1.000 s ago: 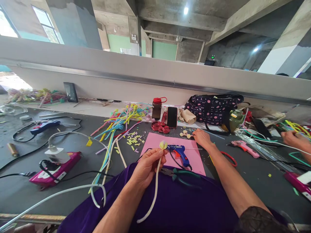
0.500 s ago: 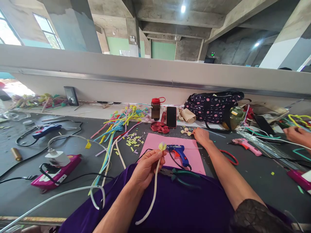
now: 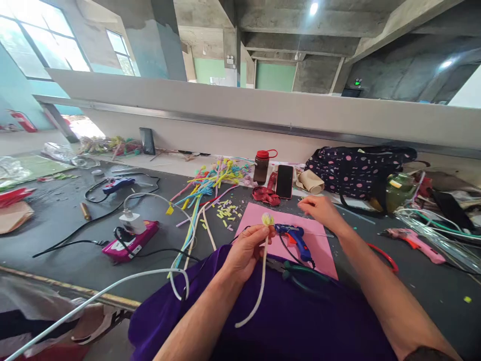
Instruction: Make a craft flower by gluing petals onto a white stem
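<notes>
My left hand (image 3: 246,250) is closed on a thin white fuzzy stem (image 3: 262,283), pinched just below its pale yellow-and-white flower bud (image 3: 268,219). The stem's free end hangs in a curve over my purple-covered lap. Past the back right corner of the pink sheet (image 3: 250,215), my right hand (image 3: 325,213) has its fingers bent together low over the table; what they hold, if anything, is hidden. On the sheet lies a blue glue gun (image 3: 296,241), right beside the bud. Green-handled pliers (image 3: 306,273) rest on my lap.
Left of the sheet are cut yellow pieces (image 3: 227,213) and a heap of coloured fuzzy stems (image 3: 210,180). A magenta power strip (image 3: 131,243) with cables stands further left. Behind are a bottle (image 3: 261,168), a phone (image 3: 284,181) and a bag (image 3: 356,173); a pink glue gun (image 3: 415,243) lies right.
The view has turned left. My right hand now covers the spot where small cream pieces lay beside its fingers. My left hand still holds the stem. Another person's hand has left the right edge.
</notes>
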A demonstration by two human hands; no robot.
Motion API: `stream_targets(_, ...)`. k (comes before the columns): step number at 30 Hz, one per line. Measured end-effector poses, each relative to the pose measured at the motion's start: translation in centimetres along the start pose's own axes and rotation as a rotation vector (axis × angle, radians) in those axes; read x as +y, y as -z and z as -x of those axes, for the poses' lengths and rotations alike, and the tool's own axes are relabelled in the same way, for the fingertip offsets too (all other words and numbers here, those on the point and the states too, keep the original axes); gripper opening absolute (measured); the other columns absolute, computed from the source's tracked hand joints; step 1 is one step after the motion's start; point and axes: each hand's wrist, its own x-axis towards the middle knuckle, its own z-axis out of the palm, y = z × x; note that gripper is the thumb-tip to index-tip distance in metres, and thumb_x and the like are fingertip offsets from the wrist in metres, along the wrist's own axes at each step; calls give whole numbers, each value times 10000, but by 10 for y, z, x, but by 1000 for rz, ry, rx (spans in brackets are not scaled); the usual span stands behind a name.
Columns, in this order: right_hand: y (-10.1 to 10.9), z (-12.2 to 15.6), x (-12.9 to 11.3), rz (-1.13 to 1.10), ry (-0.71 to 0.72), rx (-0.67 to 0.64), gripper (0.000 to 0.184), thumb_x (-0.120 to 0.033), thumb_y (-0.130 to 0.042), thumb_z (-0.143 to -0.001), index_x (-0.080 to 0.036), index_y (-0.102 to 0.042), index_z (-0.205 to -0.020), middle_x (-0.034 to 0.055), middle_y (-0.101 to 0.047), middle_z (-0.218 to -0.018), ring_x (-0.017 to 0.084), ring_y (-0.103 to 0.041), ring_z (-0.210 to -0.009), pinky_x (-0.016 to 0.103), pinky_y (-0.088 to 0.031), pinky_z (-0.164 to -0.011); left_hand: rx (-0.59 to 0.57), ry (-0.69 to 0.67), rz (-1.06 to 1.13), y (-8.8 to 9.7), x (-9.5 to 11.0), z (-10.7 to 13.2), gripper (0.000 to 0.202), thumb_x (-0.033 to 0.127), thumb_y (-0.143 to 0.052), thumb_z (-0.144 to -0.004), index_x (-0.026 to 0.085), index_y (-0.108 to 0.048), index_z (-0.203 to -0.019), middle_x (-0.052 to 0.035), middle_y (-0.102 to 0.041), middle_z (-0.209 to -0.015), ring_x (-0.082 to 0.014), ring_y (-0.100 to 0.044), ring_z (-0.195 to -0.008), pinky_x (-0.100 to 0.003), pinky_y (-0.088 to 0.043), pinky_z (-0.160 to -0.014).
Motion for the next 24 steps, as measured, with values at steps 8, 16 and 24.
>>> stream_targets(8,-64,49,-86,-433,274,-279,189,-343,-541,-823,-179,-619,-770,-4,-637,-696,124,-581,-625,218,-425,-552,155,-191,92,4,2,-2,196,287,-778,-586,180,-717,-739,-21,-671,-849,-108,-567,-678,-224,-414,-604)
stream_targets(16,-58,54,-89,-728,205,-326,130,-291,-521,-837,-185,-518,-762,-20,-585,-686,110,-547,-609,216,-413,-543,166,-219,100,8,4,-1,192,300,-757,-618,166,-711,-747,-27,-649,-856,-93,-535,-679,-214,-379,-591)
stream_targets(24,-52,56,-88,-719,167,-415,204,-331,-531,-833,-177,-528,-699,-66,-468,-536,61,-420,-423,191,-325,-425,150,-199,154,8,6,-1,193,286,-768,-604,168,-704,-742,-24,-640,-797,-92,-539,-693,-185,-358,-543)
